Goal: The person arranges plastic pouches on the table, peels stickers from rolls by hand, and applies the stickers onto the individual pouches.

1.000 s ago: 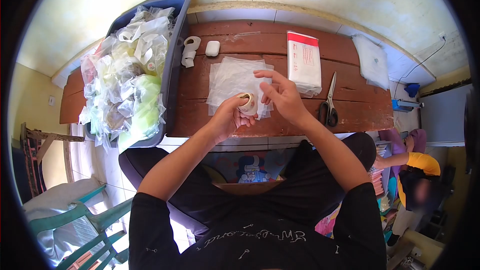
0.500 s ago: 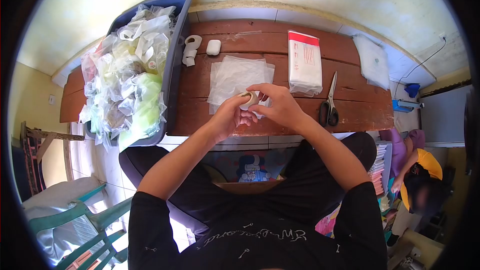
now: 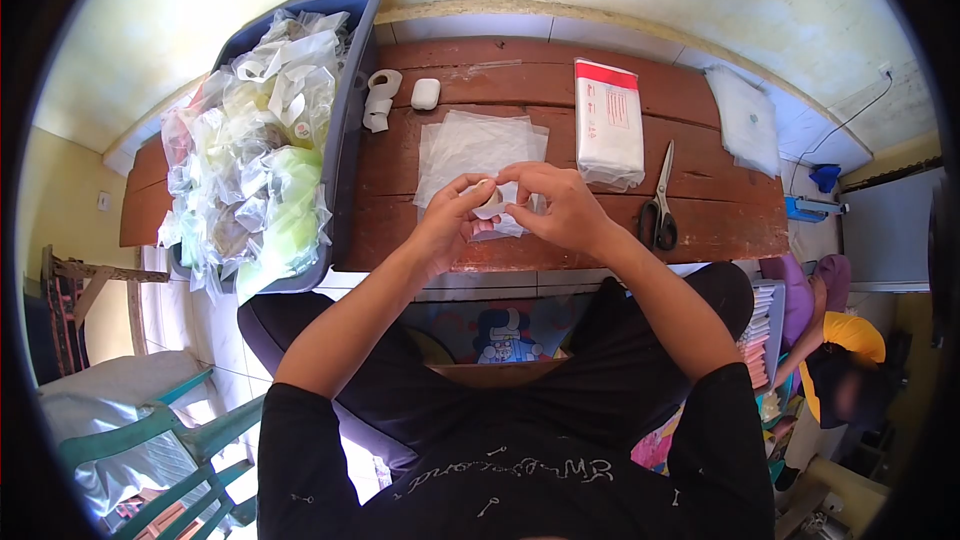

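My left hand (image 3: 452, 218) is closed around a small roll of white labels or tape (image 3: 490, 202), its cardboard core partly showing. The fingertips of my right hand (image 3: 548, 202) pinch the roll's loose white end, drawn out to the right. Just beyond and beneath both hands lies a stack of thin, translucent plastic sheets or bags (image 3: 480, 150) on the brown wooden table (image 3: 400, 230). A similar white roll (image 3: 381, 100) stands farther back on the left, beside a small white rounded case (image 3: 425, 94).
Left is a grey bin (image 3: 345, 130) heaped with plastic bags (image 3: 260, 140). Scissors (image 3: 660, 208) lie right, near a white and red package (image 3: 608, 125). A clear plastic pack (image 3: 742, 120) sits at the far right end. Another person (image 3: 845, 350) in yellow is at lower right.
A strip now stretches from the roll between my hands; my right fingers have drawn its end slightly away. My left hand has tilted the roll. The person at right has shifted an arm.
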Motion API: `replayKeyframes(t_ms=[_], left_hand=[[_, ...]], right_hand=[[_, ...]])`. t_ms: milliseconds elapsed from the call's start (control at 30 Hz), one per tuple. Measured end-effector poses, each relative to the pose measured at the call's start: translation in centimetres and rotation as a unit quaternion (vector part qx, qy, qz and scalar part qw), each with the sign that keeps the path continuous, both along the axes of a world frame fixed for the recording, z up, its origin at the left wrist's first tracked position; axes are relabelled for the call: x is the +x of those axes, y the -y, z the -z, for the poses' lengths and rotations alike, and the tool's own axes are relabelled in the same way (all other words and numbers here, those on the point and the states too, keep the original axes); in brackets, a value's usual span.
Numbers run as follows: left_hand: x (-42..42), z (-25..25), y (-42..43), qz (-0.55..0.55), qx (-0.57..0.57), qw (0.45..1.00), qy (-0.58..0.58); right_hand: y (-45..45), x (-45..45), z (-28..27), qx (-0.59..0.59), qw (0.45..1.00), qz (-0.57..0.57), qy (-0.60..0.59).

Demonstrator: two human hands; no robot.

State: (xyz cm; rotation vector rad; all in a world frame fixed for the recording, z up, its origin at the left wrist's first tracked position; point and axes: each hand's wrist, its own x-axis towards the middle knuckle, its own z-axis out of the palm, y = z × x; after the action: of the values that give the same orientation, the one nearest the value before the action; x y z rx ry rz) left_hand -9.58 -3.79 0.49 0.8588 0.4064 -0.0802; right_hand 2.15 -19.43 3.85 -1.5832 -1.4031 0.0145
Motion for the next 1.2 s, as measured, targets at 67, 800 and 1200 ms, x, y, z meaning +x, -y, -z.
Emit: replayKeyframes(t_ms=[67, 800, 1200], left_hand=[[0.0, -0.2, 0.0, -0.018, 0.002, 1.0, -0.006], [0.2, 0.0, -0.5, -0.051, -0.018, 0.997, -0.053], [0.0, 0.8, -0.2, -0.101, 0.053, 0.988, -0.102]], right_hand=[[0.3, -0.3, -0.6, -0.083, 0.994, 0.013, -0.07], [1.0, 1.2, -0.4, -0.124, 0.982, 0.051, -0.131], [0.4, -0.5, -0.1, -0.214, 0.965, -0.009, -0.153]])
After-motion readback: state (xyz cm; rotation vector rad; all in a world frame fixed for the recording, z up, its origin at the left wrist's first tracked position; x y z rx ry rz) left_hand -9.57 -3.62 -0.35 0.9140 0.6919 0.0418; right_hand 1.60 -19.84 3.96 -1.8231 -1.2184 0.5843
